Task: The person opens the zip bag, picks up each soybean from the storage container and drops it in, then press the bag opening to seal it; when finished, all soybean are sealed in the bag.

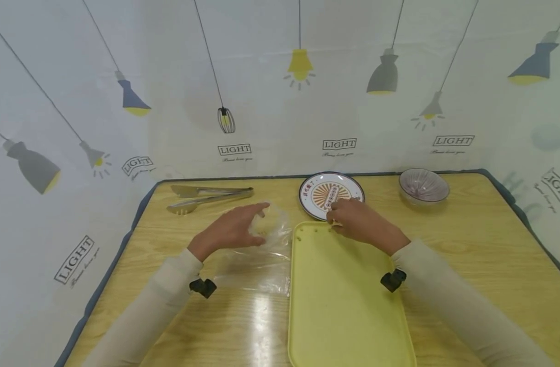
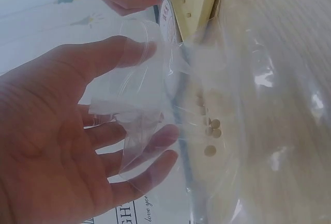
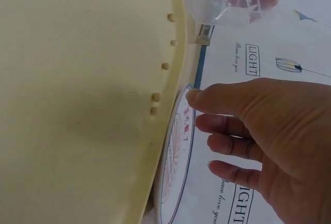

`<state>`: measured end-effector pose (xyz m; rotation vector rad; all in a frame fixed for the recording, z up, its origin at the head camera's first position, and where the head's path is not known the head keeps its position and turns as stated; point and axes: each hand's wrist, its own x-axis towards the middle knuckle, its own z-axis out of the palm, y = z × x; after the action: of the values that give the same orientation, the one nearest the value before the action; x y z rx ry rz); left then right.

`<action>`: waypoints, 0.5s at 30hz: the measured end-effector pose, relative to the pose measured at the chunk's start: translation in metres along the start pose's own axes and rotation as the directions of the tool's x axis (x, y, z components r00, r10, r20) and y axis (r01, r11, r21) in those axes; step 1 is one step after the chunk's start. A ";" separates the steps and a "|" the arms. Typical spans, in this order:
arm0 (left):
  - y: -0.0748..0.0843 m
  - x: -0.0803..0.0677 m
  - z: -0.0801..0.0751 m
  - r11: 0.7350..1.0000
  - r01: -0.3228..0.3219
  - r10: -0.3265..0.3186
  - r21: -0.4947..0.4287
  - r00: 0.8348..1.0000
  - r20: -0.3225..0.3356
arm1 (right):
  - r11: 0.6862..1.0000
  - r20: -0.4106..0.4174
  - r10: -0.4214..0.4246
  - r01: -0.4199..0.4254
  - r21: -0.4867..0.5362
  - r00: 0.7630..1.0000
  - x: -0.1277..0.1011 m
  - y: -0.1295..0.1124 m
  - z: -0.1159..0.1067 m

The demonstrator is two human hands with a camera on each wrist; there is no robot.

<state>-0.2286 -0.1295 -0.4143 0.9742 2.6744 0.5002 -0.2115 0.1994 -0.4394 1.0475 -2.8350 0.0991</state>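
Note:
My left hand point(image 1: 229, 230) holds the open mouth of a clear plastic bag point(image 1: 261, 255) that lies on the wooden table left of the tray. In the left wrist view the thumb and fingers point(image 2: 57, 146) spread the bag point(image 2: 243, 79), and several small tan beans point(image 2: 211, 131) lie inside it. My right hand point(image 1: 360, 221) sits at the far edge of the yellow tray point(image 1: 344, 306), beside the patterned plate point(image 1: 323, 191). Its thumb and forefinger point(image 3: 194, 97) pinch together, seemingly on one small bean. Several loose beans point(image 3: 156, 98) lie along the tray's rim point(image 3: 77, 79).
Metal tongs point(image 1: 208, 196) lie at the back left of the table. A ribbed glass bowl point(image 1: 423, 186) stands at the back right. A white sheet printed with lamps hangs behind and around the table. Bare wood shows to the right of the tray.

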 end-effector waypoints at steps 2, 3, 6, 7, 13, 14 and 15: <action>0.000 0.000 0.000 1.000 -0.001 0.001 0.004 1.000 0.000 | 1.000 0.005 -0.005 0.005 -0.011 1.000 -0.002 0.000 0.005; 0.000 0.000 0.000 1.000 -0.004 0.004 0.006 1.000 0.000 | 1.000 0.009 -0.004 0.004 -0.019 1.000 -0.002 0.000 0.008; 0.002 0.000 0.000 1.000 -0.005 0.005 0.003 1.000 0.002 | 0.999 0.019 0.014 -0.014 -0.039 1.000 -0.003 0.000 0.012; 0.002 0.000 0.000 1.000 -0.006 0.006 0.003 1.000 0.001 | 0.999 0.025 0.025 -0.024 -0.046 0.999 -0.004 0.000 0.013; 0.003 -0.001 0.000 1.000 0.004 -0.004 0.006 1.000 0.001 | 0.995 -0.002 0.062 -0.062 -0.077 0.998 -0.004 0.001 0.023; 0.004 -0.001 0.000 1.000 0.008 -0.008 0.007 1.000 0.002 | 0.995 -0.016 0.061 -0.062 -0.083 0.998 -0.004 0.002 0.024; 0.004 -0.001 0.000 1.000 0.013 -0.013 0.006 1.000 0.003 | 0.994 -0.027 0.059 -0.061 -0.087 0.998 -0.004 0.002 0.026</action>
<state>-0.2256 -0.1275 -0.4129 0.9579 2.6793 0.4881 -0.2117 0.2004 -0.4657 0.9372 -2.8210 -0.0072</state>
